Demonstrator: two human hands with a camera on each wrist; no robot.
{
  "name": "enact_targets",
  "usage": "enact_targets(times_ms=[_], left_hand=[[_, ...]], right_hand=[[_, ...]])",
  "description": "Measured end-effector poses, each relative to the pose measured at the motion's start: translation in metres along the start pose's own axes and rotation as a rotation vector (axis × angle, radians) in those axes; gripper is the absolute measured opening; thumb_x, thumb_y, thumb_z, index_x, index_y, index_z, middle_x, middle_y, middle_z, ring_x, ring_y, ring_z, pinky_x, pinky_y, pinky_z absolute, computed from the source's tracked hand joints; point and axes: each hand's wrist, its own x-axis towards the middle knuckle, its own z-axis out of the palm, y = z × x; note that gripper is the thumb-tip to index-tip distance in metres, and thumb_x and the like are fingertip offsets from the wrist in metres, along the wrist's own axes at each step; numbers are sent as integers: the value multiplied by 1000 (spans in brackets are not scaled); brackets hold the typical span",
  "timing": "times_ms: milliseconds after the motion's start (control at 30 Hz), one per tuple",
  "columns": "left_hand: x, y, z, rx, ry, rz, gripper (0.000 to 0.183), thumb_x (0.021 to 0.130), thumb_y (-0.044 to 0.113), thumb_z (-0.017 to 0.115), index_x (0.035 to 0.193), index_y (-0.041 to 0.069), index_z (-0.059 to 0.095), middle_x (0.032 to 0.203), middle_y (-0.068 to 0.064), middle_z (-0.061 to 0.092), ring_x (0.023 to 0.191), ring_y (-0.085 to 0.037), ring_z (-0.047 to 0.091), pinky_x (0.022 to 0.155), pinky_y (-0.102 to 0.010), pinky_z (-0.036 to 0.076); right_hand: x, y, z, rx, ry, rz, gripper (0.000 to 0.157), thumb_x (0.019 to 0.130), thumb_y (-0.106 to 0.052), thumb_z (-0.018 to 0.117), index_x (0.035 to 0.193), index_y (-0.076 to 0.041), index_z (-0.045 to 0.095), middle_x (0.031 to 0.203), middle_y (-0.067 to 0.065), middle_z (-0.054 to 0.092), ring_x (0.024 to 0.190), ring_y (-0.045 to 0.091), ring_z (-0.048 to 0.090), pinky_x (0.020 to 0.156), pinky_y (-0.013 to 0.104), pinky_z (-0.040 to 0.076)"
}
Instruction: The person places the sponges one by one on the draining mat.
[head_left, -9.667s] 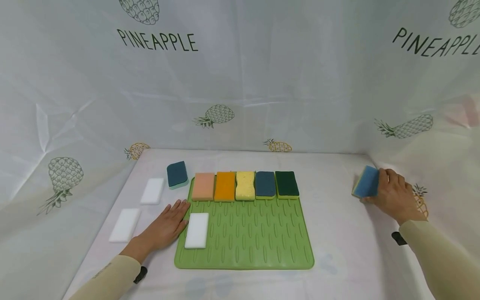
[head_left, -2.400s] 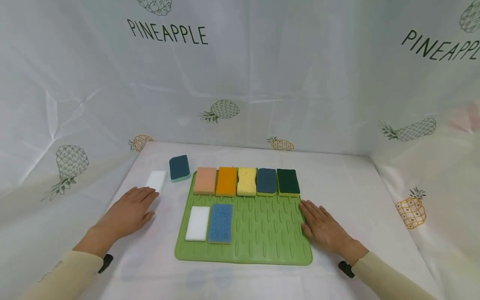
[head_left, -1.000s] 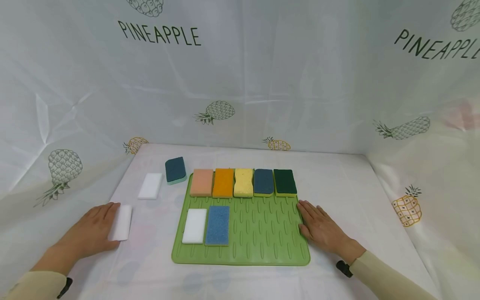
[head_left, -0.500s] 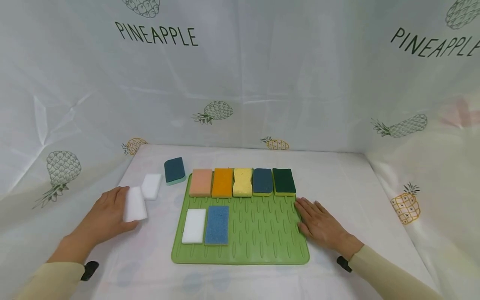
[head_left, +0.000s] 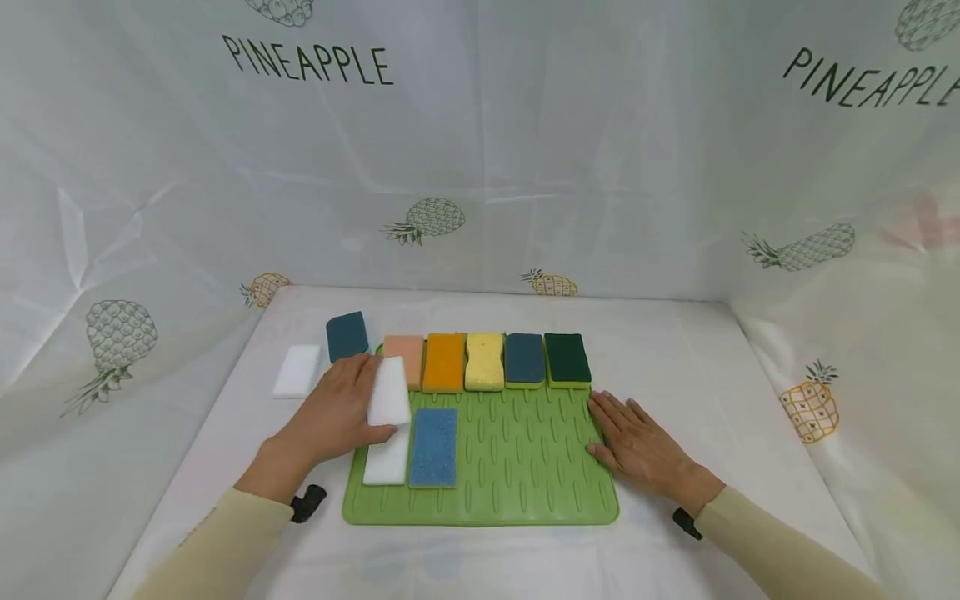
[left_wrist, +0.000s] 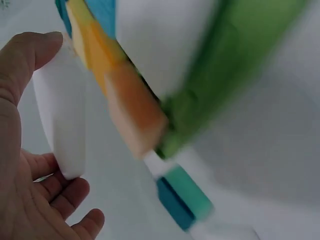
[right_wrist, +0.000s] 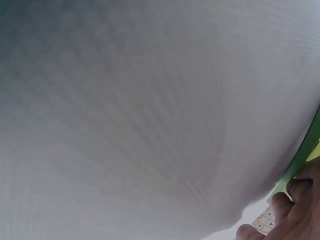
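Note:
My left hand [head_left: 333, 414] pinches a white sponge [head_left: 389, 392] between thumb and fingers, held above the left side of the green ridged mat [head_left: 536, 467]. In the left wrist view the same white sponge [left_wrist: 62, 110] spans from thumb to fingers. Below it, a second white sponge [head_left: 386, 463] lies on the mat, its upper part hidden. Beside that lies a blue sponge [head_left: 434, 448]. My right hand [head_left: 641, 446] rests flat with its fingertips at the mat's right edge, holding nothing.
Along the mat's far edge stand a pink sponge [head_left: 405, 354], an orange one, a yellow one, a dark blue one and a dark green sponge [head_left: 567, 361]. To the left lie a white sponge [head_left: 297, 372] and a dark teal sponge [head_left: 347, 335]. Patterned sheeting rises behind and at both sides.
My left hand has picked up the white sponge from the far left of the table and carried it right, over the mat. Earlier, the blue sponge came to the mat. The right hand stays put lately.

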Motion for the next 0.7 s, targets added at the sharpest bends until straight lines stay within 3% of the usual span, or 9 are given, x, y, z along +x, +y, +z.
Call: enact_targets(times_ms=[133,300,467,700], left_hand=[[20,28,9,-19,-35,47,115,81,55,88,159,-8,34,156,-28,45,144,-44,44,123,-57,37],[33,59,13,-27,-53,122,110,82,54,87,157,-9,37,154,-26,48,142,-41,47,123,-53,38],[40,80,19,-6,-78,177,107,81,54,87,155,-9,41,152,-26,51,139,-40,49,124,-51,37],[42,99,34,36,-95,250,107,83,60,84,154,-8,43,152,-25,52,140,-40,50,122,-50,39]], right_hand=[[0,0,-1,-1,-5,1,75,110,-47,51,162,4,34,171,20,32,158,38,32,126,60,29],[1,0,-2,-7,-13,2,76,110,-49,50,163,3,34,171,19,32,159,38,31,127,60,29],[1,0,-2,-4,-19,9,76,110,-50,49,163,3,33,172,19,31,159,38,30,127,60,28],[1,0,-1,16,-16,11,76,110,-49,50,163,3,33,172,19,31,159,38,30,126,61,29]])
